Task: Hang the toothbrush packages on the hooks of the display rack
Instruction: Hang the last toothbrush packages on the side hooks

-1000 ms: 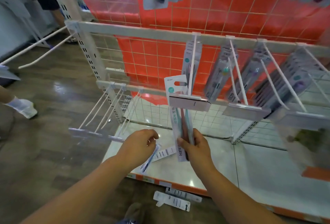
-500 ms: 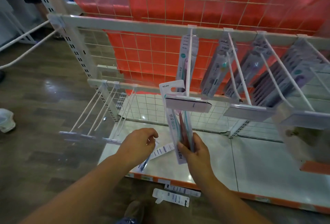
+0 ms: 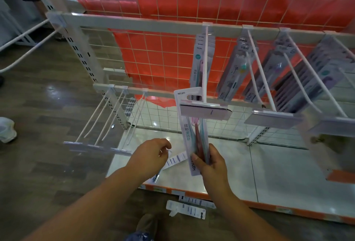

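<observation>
The pack (image 3: 194, 125) has risen, its slot now at the hook (image 3: 206, 63) tip. Right hand (image 3: 209, 162) grips its base; printed "NO.911". Left hand (image 3: 151, 154), at 9 o'clock, holds another pack (image 3: 176, 159).

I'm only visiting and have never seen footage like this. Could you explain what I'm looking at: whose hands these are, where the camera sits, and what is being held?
There is no machine here: a person wears a camera on the head, looking down at their own bare hands. The right hand grips a toothbrush package by its lower end, its top up by the tip of a white hook on the display rack. The left hand holds another package. More packages already hang on the hooks to the right, and two packages lie on the floor.
</observation>
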Action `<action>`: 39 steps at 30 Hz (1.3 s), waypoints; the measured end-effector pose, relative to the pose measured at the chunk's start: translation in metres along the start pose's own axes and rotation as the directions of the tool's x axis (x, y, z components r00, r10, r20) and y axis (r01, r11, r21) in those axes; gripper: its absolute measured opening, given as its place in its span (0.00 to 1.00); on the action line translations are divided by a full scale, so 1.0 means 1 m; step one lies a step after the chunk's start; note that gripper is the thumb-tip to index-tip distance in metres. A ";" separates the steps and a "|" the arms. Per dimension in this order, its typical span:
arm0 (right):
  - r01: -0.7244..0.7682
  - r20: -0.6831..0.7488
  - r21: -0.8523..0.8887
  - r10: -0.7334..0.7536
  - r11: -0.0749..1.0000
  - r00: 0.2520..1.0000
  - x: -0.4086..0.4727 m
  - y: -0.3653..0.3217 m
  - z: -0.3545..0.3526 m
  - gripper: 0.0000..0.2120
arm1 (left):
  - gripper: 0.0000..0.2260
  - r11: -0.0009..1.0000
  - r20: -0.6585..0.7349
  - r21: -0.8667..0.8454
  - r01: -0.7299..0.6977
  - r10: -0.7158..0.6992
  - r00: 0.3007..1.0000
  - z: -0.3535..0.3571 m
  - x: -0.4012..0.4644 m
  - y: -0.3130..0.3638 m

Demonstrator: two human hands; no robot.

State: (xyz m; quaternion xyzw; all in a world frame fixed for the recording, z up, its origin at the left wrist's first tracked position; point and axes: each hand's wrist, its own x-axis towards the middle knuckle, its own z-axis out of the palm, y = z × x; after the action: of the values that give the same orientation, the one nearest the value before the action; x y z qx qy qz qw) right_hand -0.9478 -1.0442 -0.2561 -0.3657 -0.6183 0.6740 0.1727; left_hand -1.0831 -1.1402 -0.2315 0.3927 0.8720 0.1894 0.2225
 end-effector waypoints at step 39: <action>-0.091 -0.266 0.062 0.104 0.994 0.958 0.120 -0.047 0.001 0.13 | 0.11 0.999 -0.016 -0.049 -0.002 0.001 1.000 -0.014 0.057 0.014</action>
State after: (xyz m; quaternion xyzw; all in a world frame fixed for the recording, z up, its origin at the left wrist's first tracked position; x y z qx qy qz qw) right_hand -1.0400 -0.9546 -0.2443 -0.4796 -0.5536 0.6406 0.2304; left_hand -1.1161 -1.0896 -0.2260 0.3863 0.8686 0.2138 0.2249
